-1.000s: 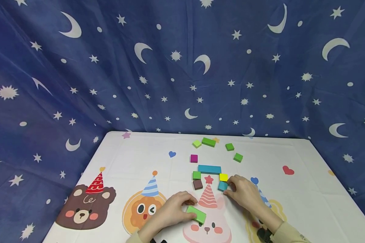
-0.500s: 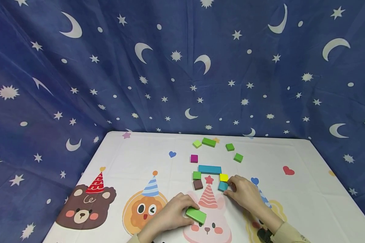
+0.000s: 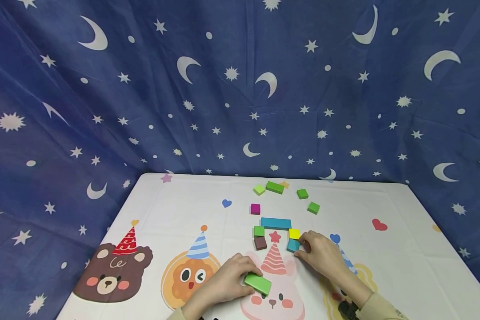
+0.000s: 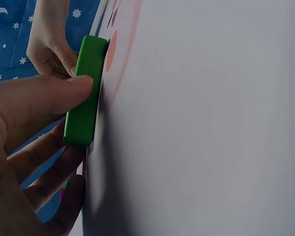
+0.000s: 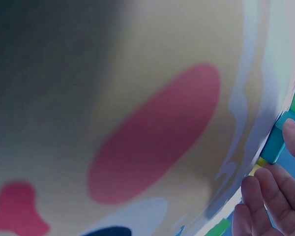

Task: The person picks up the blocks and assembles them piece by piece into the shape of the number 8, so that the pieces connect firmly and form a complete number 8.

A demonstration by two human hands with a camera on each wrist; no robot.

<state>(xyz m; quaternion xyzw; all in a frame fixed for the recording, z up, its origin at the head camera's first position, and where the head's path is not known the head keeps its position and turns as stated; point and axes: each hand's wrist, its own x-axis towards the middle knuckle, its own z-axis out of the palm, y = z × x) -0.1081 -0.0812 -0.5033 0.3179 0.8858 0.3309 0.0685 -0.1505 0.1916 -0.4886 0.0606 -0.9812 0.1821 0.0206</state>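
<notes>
My left hand [image 3: 234, 278] pinches a light green rectangular block [image 3: 258, 283] low over the printed pink rabbit. In the left wrist view the thumb [image 4: 81, 88] presses the broad side of that block, and the fingers are partly hidden behind it. My right hand [image 3: 324, 253] has thumb and fingertips around a blue block [image 3: 293, 245]. Directly behind this block sits a yellow block [image 3: 294, 234]. A long blue block [image 3: 276, 223] lies across the back. On the left side, a green block [image 3: 258, 231] stands behind a brown block [image 3: 260, 243].
Behind the arrangement lie a magenta block [image 3: 255, 209], a lime block [image 3: 259, 190], a longer green block [image 3: 274, 187] and two small green blocks, one nearer [image 3: 314, 207]. A blue star-and-moon curtain [image 3: 240, 111] hangs behind the white table [image 3: 176, 204].
The left thumb has slid off the top of the light green block toward its near left end, and the block has turned slightly. The right hand and the other blocks look unmoved.
</notes>
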